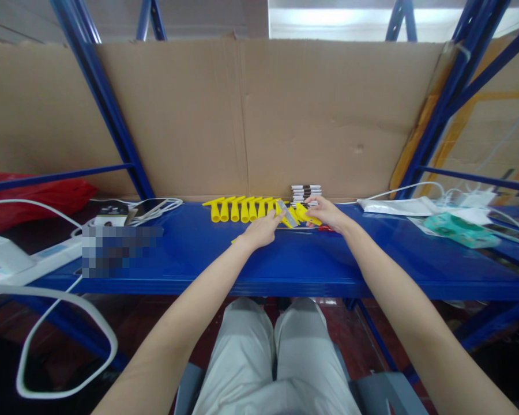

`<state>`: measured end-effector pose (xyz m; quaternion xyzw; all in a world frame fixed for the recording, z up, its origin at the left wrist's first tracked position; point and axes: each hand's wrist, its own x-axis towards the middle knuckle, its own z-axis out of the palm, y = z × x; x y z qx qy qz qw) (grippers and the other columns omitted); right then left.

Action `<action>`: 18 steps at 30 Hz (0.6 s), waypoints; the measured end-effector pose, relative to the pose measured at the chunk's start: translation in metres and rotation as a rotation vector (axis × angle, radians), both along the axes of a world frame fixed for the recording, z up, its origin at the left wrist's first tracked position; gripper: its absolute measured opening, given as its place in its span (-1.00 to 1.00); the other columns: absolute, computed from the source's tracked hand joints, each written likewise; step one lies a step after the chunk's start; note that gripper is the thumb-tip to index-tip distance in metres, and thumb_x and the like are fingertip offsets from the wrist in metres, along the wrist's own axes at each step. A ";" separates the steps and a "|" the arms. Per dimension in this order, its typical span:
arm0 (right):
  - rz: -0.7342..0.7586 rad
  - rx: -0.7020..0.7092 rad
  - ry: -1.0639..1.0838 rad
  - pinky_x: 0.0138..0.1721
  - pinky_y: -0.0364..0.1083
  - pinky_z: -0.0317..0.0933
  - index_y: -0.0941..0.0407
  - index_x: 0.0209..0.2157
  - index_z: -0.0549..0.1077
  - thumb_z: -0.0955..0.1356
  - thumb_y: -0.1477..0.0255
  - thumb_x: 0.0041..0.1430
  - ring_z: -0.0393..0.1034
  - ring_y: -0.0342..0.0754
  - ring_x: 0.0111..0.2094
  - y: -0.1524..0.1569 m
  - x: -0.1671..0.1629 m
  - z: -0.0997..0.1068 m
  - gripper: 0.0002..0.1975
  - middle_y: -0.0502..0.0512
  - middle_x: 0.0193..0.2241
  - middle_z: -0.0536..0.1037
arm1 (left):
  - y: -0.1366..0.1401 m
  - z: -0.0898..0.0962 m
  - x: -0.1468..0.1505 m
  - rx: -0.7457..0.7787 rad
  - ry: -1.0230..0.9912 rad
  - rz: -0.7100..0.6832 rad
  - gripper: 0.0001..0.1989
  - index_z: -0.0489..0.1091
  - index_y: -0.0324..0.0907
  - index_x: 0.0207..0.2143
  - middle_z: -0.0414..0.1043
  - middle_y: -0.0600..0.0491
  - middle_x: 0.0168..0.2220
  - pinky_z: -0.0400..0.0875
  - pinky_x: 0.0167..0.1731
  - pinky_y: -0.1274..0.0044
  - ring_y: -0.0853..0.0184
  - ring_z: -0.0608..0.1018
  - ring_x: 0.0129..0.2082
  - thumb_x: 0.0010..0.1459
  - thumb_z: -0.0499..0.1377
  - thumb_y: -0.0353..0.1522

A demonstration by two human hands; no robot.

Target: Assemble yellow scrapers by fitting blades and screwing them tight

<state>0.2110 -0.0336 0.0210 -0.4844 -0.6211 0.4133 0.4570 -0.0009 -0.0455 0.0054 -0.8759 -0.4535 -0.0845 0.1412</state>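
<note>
My left hand point(263, 229) is closed at the fingertips on a flat grey blade-like plate point(289, 214), which lies slanted over yellow plastic. My right hand point(326, 214) pinches a yellow plastic piece point(313, 220), its fingers partly covering it. Left of my hands stands a row of several yellow plastic handles point(244, 212) with round hollow ends facing me. Just behind my right hand is a stack of small white-and-brown packets point(306, 191). Something red point(326, 229) lies under that hand. The exact shape of the pieces between my hands is hard to make out.
The blue shelf table point(190, 253) has a cardboard wall point(285, 115) behind it and blue uprights at both sides. A white power strip point(38, 262) and cables lie left. A green packet point(461, 229) and a silvery pouch point(400, 206) lie right.
</note>
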 end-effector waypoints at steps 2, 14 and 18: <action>-0.023 0.057 -0.023 -0.59 -0.18 0.31 0.10 -0.32 0.31 0.29 0.65 -0.01 0.33 -0.19 -0.65 0.003 -0.001 -0.003 -0.79 -0.12 -0.64 0.41 | -0.001 0.000 0.001 0.006 -0.005 -0.002 -0.33 -0.08 -0.14 0.30 0.23 -0.18 0.06 0.37 -0.12 0.44 0.19 0.48 -0.07 0.12 -0.07 -0.55; 0.122 0.119 -0.211 -0.61 -0.25 0.18 0.18 -0.56 0.47 0.46 0.27 -0.09 0.30 -0.23 -0.61 0.012 -0.014 -0.023 -0.74 -0.02 -0.66 0.43 | -0.003 0.001 0.001 -0.002 -0.027 -0.031 -0.35 -0.11 -0.13 0.31 0.24 -0.16 0.04 0.37 -0.16 0.44 0.22 0.49 -0.13 0.16 -0.10 -0.54; 0.169 0.057 -0.174 -0.58 -0.25 0.16 0.18 -0.57 0.46 0.47 0.30 -0.11 0.31 -0.23 -0.60 0.011 -0.012 -0.023 -0.77 -0.02 -0.65 0.45 | -0.003 0.001 0.001 -0.001 -0.046 -0.067 -0.38 -0.05 -0.10 0.29 0.25 -0.14 0.02 0.38 -0.18 0.44 0.22 0.48 -0.10 0.18 -0.11 -0.53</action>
